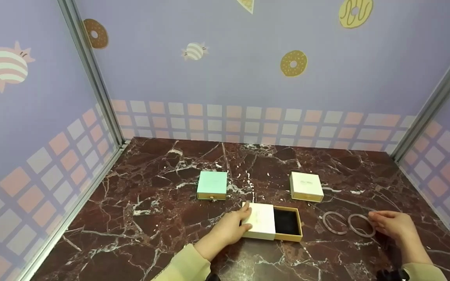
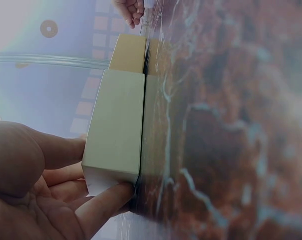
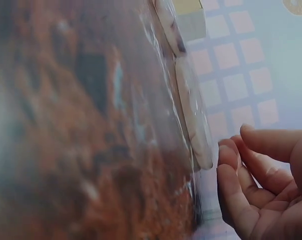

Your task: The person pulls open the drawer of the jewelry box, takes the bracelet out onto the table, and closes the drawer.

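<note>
A white drawer-style gift box (image 1: 262, 223) lies near the front middle, its yellow-edged tray pulled out to the right and showing a black lining (image 1: 286, 222). My left hand (image 1: 228, 227) holds the closed left end of its sleeve, thumb and fingers around that end in the left wrist view (image 2: 60, 185). Two pale translucent bangles (image 1: 340, 233) lie side by side to the right of the box. Beside the right-hand bangle (image 1: 359, 233) is my right hand (image 1: 397, 225), fingers loosely bent. In the right wrist view a small gap separates its fingertips from the bangle (image 3: 193, 115).
Behind the white box stand a mint-green box (image 1: 212, 183) on the left and a cream box (image 1: 306, 186) on the right, both closed. Patterned panels (image 1: 225, 78) rise at the back and sides of the dark marbled table (image 1: 150, 242).
</note>
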{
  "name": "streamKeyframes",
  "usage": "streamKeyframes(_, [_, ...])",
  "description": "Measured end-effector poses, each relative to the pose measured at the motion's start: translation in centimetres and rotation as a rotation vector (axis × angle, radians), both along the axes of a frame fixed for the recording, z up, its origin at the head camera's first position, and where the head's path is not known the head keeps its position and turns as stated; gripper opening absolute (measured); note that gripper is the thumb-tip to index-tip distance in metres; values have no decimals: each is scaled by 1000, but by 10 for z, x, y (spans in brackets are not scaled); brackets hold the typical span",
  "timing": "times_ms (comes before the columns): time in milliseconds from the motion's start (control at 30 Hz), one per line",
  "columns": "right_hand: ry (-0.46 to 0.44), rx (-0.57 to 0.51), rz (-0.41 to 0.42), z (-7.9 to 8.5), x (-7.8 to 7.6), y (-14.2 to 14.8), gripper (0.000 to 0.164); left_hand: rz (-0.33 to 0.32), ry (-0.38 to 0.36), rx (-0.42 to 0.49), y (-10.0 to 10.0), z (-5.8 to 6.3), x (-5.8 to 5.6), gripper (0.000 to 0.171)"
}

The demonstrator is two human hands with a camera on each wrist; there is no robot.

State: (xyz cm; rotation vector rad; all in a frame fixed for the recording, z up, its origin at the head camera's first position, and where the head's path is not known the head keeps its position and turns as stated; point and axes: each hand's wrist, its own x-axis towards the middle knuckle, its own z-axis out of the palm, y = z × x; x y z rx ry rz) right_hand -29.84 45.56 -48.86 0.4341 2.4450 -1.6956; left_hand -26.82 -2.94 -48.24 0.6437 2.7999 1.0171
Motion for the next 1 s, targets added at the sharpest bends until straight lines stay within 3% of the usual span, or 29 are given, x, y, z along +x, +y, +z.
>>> streamKeyframes(467, [12, -32, 135, 13, 4, -29, 46, -3, -4, -3, 0, -1, -2, 55])
streamKeyframes(767, [28, -143, 209, 18, 5, -51, 34, 10, -21, -1, 0, -2, -1, 54])
streamKeyframes(1000, [27, -96, 244, 20, 7, -65, 48, 8, -17, 5, 0, -3, -1, 54])
